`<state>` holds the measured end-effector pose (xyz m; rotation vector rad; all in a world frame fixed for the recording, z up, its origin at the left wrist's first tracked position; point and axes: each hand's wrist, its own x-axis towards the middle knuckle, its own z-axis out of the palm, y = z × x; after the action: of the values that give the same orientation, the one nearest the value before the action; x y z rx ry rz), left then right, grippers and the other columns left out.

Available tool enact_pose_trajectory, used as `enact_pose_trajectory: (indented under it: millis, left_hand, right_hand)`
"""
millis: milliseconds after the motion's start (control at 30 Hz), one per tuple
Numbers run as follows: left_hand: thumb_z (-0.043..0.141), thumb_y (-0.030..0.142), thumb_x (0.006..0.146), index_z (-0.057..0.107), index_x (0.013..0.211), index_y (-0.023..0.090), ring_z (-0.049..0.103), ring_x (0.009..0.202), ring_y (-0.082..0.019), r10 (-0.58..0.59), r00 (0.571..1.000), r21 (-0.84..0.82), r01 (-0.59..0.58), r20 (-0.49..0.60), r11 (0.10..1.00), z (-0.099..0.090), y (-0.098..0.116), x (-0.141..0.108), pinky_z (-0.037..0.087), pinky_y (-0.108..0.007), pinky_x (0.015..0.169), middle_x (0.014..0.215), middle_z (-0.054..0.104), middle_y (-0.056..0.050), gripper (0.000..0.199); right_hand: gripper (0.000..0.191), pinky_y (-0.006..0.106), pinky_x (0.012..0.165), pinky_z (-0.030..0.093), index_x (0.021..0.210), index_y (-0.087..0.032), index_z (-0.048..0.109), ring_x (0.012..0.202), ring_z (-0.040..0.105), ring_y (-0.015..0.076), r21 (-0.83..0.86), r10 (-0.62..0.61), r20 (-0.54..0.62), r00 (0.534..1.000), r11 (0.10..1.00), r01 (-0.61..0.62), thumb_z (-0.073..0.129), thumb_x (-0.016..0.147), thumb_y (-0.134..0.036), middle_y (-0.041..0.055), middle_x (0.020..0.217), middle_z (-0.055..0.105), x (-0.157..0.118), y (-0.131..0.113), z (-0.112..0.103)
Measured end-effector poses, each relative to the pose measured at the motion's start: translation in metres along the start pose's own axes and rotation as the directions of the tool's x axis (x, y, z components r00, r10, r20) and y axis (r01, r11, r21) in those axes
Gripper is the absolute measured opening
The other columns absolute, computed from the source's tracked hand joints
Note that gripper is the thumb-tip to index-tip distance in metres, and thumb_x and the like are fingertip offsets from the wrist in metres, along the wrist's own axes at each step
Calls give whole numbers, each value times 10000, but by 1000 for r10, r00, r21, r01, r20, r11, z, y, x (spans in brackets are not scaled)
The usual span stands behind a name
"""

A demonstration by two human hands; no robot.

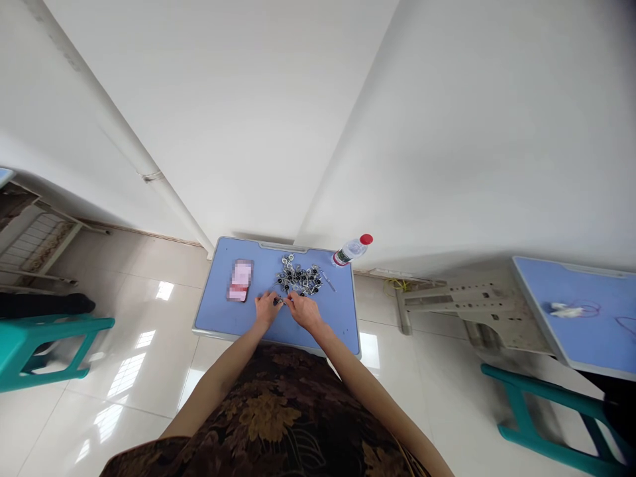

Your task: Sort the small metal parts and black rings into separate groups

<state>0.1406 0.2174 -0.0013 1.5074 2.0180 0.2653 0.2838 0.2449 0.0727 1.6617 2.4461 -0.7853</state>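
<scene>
My left hand (267, 307) and my right hand (303, 310) meet over the near part of a small blue desk (218, 291). Between their fingertips is a small metal-and-black part (278, 301), gripped from both sides; its exact kind is too small to make out. Just beyond my fingers lies a loose pile of similar small parts (301, 275), silvery with round black pieces. A thin, pale, pen-like stick (328, 281) rests at the pile's right edge.
A phone (240, 281) lies on the desk's left side. At the back right corner stands a water bottle (352, 251) with a red cap. White wall rises behind. A green stool (44, 344) is on the left, another blue desk (591, 311) and green stool (551, 411) on the right.
</scene>
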Motion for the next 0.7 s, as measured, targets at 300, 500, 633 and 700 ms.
enact_pose_trajectory:
  millis: [300,500,633,700]
  left_hand:
    - [694,268,900,721,993,219,636,1045,-217,-2,1000,-6,2,5,1000,-2,2,0,369,-344,932,1069,719,-50,109]
    - [676,269,913,716,1020,219,638,1048,-214,0,1000,-5,0,14,1000,-1,2,0,370,-347,943,1092,719,-53,124]
    - [676,276,912,716,1006,220,638,1034,-211,-1,1000,0,1,19,1000,0,2,0,372,-350,943,1098,719,-51,116]
    - [681,276,909,715,1010,221,638,1032,-211,-1,1000,-4,1,15,1000,1,1,0,373,-354,949,1097,717,-50,120]
  right_hand:
    - [194,248,722,431,1067,-194,613,928,663,196,41,-68,-101,993,997,72,463,979,-107,89,1099,706,4,9,-6]
    - [213,267,689,405,1153,-198,604,860,689,216,3,33,7,999,999,-33,431,1061,-279,74,950,735,4,1,-11]
    - [256,278,711,402,1255,-172,553,862,706,232,-18,66,0,998,998,-66,418,1041,-212,73,912,753,1,-5,-12]
    - [240,282,726,406,1228,-174,564,894,708,239,-19,55,-12,998,998,-55,447,1020,-204,80,955,759,1,-4,-11]
